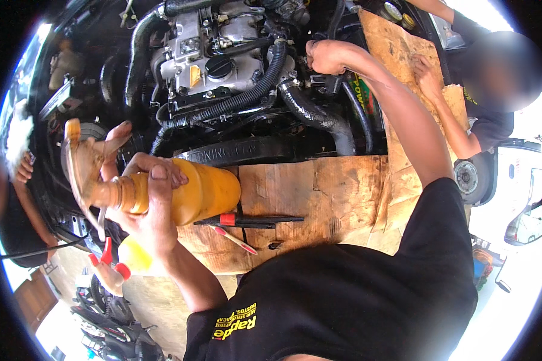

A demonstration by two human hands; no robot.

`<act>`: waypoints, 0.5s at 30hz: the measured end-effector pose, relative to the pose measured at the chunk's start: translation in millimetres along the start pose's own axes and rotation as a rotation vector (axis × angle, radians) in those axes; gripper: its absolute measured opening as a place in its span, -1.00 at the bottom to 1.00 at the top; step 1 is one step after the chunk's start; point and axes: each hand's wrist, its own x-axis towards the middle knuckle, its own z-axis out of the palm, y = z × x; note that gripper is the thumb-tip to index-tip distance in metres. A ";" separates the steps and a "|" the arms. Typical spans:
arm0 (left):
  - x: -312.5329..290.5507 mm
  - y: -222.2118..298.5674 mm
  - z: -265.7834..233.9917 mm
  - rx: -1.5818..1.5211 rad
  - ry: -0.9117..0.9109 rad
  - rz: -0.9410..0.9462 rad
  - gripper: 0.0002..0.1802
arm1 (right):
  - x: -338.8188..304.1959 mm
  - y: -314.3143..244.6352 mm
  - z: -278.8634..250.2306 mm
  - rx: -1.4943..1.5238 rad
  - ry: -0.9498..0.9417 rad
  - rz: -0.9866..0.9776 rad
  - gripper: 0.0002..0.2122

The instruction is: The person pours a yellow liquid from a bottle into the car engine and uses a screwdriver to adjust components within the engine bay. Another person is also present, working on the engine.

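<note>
My left hand is wrapped round the neck of a yellow-orange spray bottle, which is tilted with its trigger head to the left. Over the right side of the engine, my right hand is closed among the hoses. Whatever its fingers hold, if anything, is hidden. A black oil filler cap sits on the silver engine cover, left of that hand. Below the bottle, a red and white brush and dark slim tools with a red part lie on cardboard.
Another cardboard sheet covers the right fender, where a co-worker's hand rests. At the far left is another person's hand. A second spray bottle with a red trigger stands lower left. A thick black hose crosses the engine's front.
</note>
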 end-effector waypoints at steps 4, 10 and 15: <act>4.0 -1.0 -1.0 0.052 -0.019 -0.042 -0.30 | 7.6 -4.3 -16.8 0.025 -0.213 -0.039 -0.79; 7.6 8.3 4.5 0.032 -0.002 -0.094 -0.28 | 39.5 2.0 -9.8 -0.025 -0.196 0.019 -0.81; 2.4 4.6 0.6 0.138 0.044 -0.053 -0.30 | 36.9 -15.1 -26.4 -0.245 -0.240 0.002 -0.76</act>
